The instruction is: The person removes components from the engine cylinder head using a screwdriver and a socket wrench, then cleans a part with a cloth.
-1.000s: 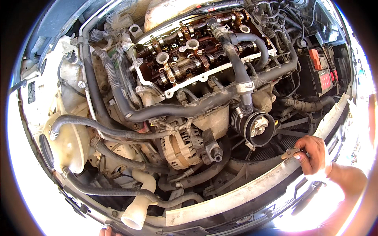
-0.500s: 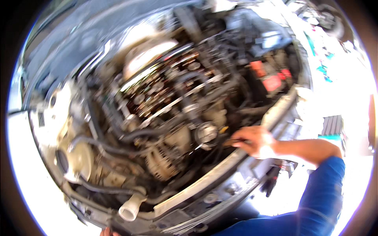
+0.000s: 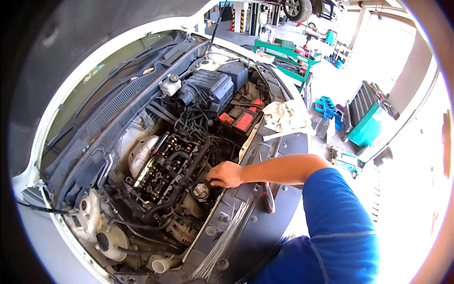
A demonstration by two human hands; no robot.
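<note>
My right hand [image 3: 226, 174] reaches in from the right on a bare forearm below a blue sleeve. Its curled fingers rest against the engine beside a round black pulley-like part [image 3: 200, 190]. I cannot make out whether anything is in the fingers. Just left of the hand lies the uncovered cylinder head [image 3: 163, 173], its valve gear exposed, with a black hose [image 3: 191, 163] curving over it. My left hand is out of view.
A battery with red covers [image 3: 241, 120] and a black air box [image 3: 210, 87] sit behind the engine. A white rag [image 3: 286, 116] lies on the fender. A red-handled tool [image 3: 268, 199] and white strips [image 3: 224, 239] lie on the front panel. A teal tool cart [image 3: 369, 123] stands right.
The view has pulled back and swung round, so the whole engine bay shows. My right hand has moved from the front rail to the round black part by the engine.
</note>
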